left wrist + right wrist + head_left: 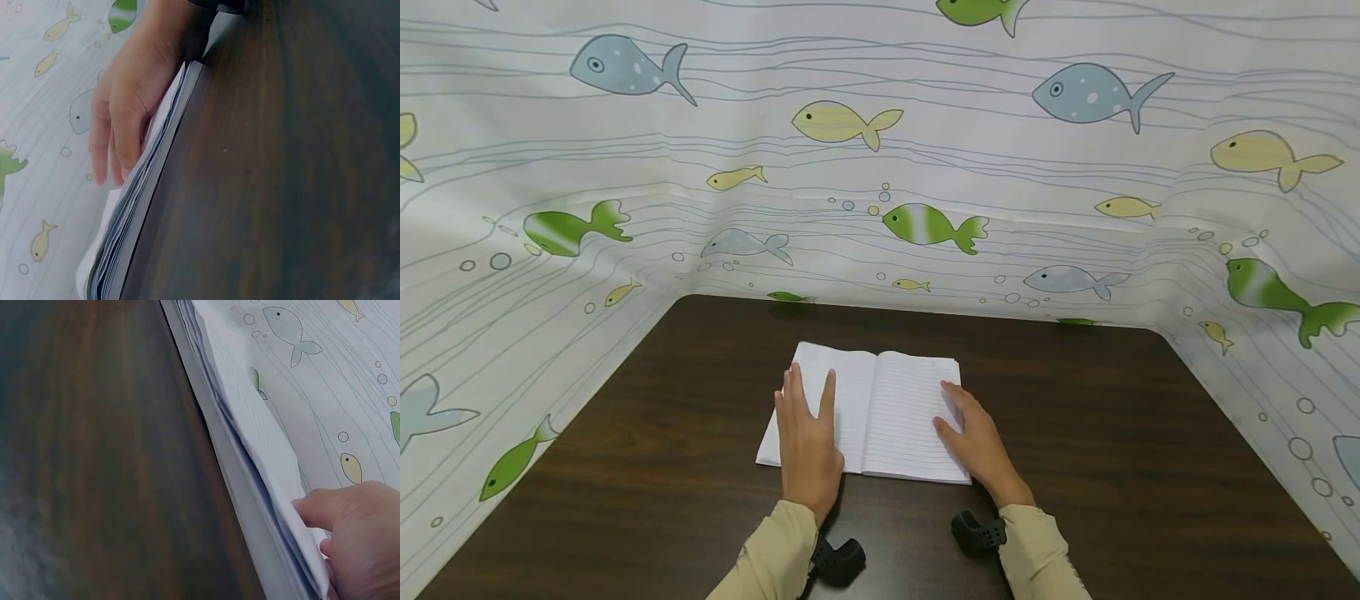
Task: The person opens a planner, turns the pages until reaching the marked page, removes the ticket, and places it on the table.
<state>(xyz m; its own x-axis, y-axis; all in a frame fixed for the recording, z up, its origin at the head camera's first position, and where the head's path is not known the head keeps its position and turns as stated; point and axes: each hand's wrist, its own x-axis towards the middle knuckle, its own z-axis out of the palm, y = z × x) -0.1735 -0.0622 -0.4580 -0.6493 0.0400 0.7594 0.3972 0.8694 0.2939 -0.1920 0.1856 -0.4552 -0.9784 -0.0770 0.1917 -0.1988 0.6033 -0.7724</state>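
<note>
An open notebook (917, 417) with lined pages lies on the dark table. My left hand (808, 450) is over its left page, with fingers straight and spread, pointing toward the far edge. My right hand (981, 446) is at the right edge of the right page, fingers loosely bent over the paper. In the right wrist view, the thumb of the right hand (362, 531) touches the page near its edge. The left wrist view shows the right hand (128, 106) beyond the notebook's thick page edges (140, 175). The left hand is out of sight there.
Dark wood table (1120, 433) surrounds the notebook on every side. A white fish-printed sheet (850, 183) rises behind the table and along both sides. Black wrist cameras (842, 562) are worn at both cuffs.
</note>
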